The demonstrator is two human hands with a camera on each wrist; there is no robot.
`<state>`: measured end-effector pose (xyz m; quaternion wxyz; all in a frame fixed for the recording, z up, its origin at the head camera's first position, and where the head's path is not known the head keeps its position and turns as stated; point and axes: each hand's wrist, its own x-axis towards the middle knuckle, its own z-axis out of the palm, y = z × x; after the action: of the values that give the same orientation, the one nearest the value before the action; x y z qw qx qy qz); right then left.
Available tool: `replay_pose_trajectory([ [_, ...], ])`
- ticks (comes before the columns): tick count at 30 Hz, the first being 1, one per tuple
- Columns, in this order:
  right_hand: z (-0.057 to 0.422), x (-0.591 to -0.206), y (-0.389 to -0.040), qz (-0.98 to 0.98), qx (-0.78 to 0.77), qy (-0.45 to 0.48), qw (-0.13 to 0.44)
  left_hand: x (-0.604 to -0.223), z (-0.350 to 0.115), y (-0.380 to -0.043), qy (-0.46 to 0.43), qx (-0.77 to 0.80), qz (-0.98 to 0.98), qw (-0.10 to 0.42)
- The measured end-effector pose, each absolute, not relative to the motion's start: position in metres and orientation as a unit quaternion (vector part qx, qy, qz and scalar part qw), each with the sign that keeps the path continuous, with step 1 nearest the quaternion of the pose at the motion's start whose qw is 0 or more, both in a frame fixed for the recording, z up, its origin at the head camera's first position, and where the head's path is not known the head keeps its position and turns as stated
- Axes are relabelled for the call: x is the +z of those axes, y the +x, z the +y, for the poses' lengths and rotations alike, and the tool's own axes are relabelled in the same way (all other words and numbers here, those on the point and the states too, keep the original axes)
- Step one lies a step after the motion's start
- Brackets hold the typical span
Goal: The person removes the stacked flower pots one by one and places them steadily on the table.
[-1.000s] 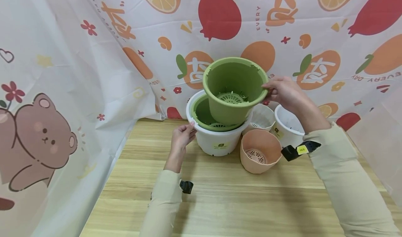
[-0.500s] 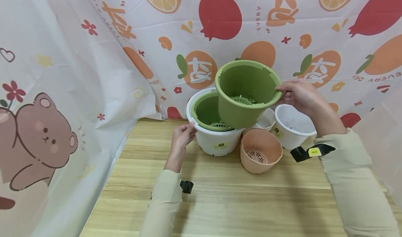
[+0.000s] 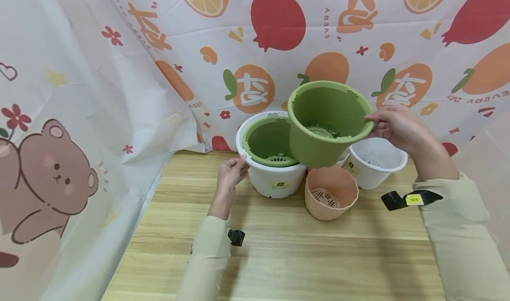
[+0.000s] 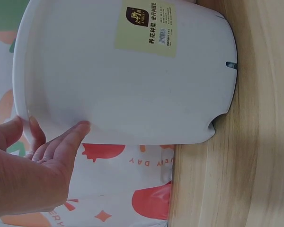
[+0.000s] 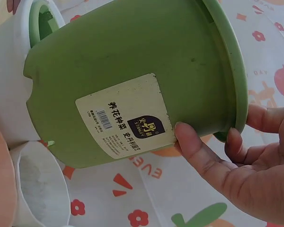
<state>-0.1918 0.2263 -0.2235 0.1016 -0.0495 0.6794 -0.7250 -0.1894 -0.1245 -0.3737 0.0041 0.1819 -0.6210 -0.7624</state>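
My right hand [image 3: 398, 126] pinches the rim of a green flowerpot [image 3: 318, 146], held tilted in the air. In the right wrist view, that green pot [image 5: 132, 52] carries a pale label, with fingers under its rim. My left hand [image 3: 232, 173] pinches the left rim of a big white flowerpot [image 3: 275, 183], which stands on the table. A second green pot [image 3: 259, 137] is nested inside the white one. The left wrist view has the hand [image 4: 42, 165] at the rim of the white pot [image 4: 118, 94], fingertips against its wall.
A peach flowerpot [image 3: 328, 212] stands on the wooden table [image 3: 287, 256], right of the white pot. Behind it are another white pot [image 3: 372, 177] and a small whitish pot [image 5: 40, 189], mostly hidden in the head view. A printed curtain [image 3: 191, 62] hangs at the back and left.
My right hand has carried the upper green pot rightward and slightly down, away from over the white pot, uncovering more of the nested green pot. The left hand has stayed on the white rim.
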Motion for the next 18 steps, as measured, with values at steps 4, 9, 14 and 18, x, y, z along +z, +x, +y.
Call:
replay_pose_trajectory([
  [4,0.232,-0.226,-0.188,0.686,-0.719,-0.035,0.100,-0.374,-0.125,-0.189,0.180,-0.763,-0.621,0.003],
  [9,0.241,-0.231,-0.185,0.685,-0.720,-0.038,0.109,-0.373,-0.125,-0.189,0.181,-0.761,-0.623,0.001],
  [14,0.251,-0.236,-0.181,0.669,-0.732,-0.067,0.114,-0.372,-0.125,-0.188,0.183,-0.759,-0.625,0.001],
  [18,0.261,-0.239,-0.179,0.649,-0.747,-0.088,0.115,-0.372,-0.125,-0.187,0.182,-0.761,-0.623,0.003],
])
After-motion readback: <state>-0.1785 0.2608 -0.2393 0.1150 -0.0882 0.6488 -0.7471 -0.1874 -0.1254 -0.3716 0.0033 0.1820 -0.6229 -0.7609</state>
